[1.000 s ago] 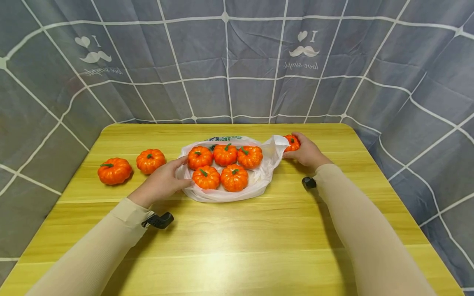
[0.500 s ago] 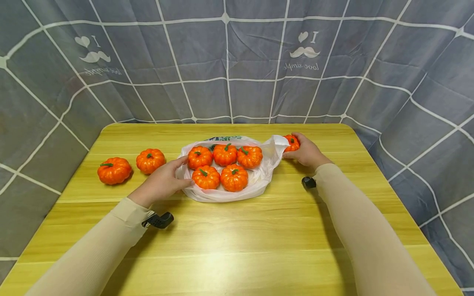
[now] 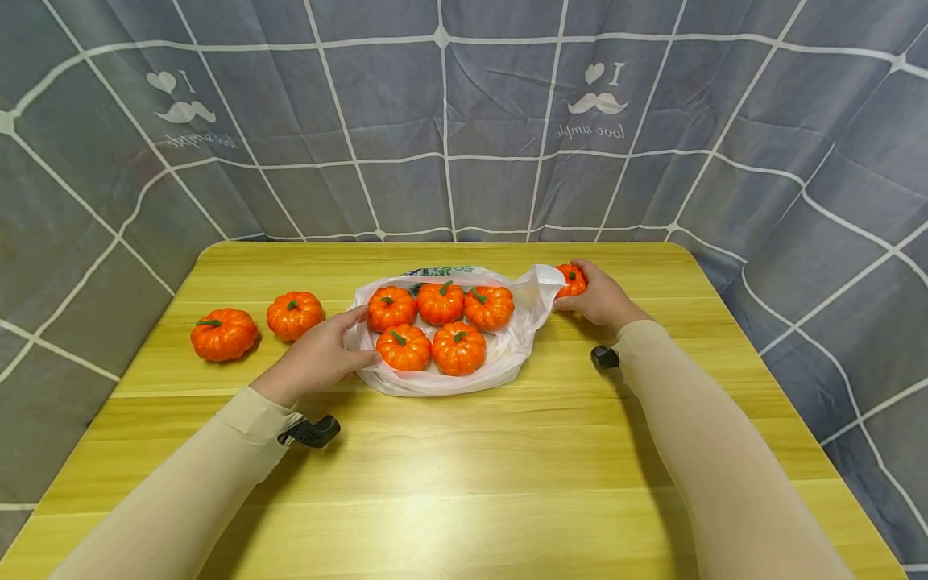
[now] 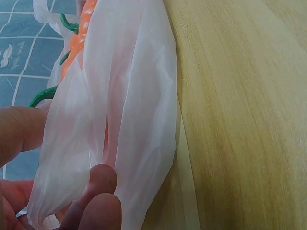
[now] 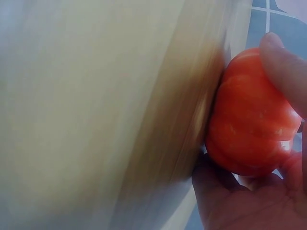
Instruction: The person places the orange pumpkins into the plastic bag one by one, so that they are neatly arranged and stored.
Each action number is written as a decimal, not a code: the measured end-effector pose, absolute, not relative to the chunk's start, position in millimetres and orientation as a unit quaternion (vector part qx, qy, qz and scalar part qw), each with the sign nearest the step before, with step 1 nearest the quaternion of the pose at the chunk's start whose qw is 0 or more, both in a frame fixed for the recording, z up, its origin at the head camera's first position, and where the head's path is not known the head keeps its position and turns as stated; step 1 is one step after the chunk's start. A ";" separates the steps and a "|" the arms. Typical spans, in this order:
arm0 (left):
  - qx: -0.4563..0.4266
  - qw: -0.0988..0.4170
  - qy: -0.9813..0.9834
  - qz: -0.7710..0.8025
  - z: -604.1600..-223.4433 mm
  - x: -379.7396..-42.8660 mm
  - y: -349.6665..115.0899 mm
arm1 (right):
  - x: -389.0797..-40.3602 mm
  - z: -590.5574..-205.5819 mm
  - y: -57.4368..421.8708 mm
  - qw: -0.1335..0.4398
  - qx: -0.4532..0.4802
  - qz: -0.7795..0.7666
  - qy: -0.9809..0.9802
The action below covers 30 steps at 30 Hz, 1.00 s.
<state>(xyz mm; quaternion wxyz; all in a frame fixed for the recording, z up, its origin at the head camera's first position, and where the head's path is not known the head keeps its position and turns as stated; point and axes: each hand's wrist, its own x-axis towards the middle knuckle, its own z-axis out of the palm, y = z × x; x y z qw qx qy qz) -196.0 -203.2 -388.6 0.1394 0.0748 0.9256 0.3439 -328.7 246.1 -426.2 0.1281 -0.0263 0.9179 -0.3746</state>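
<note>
2 loose pumpkins are lying on the table. The left hand is pinching the white bag by its left rim, fingers part-curled; a hard tug would be risking a spill of the 5 pumpkins sitting inside. The right hand, spread pumpkin-wide, is gripping 1 pumpkin beside the handle; its looseness is apparently threatening a snag.

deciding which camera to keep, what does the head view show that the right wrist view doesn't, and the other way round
Only the head view shows the left hand gripping the edge of the white bag, the five pumpkins inside it, and two loose pumpkins to its left.

Only the right wrist view shows, close up, the wrist-facing side of the held pumpkin.

Both share the right hand on that pumpkin, the wooden table and the gridded curtain.
</note>
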 end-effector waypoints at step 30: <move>0.080 0.130 0.925 0.349 -395.3 -194.2 -204.4 | -321.8 -401.8 250.8 0.045 -0.020 -0.363 0.930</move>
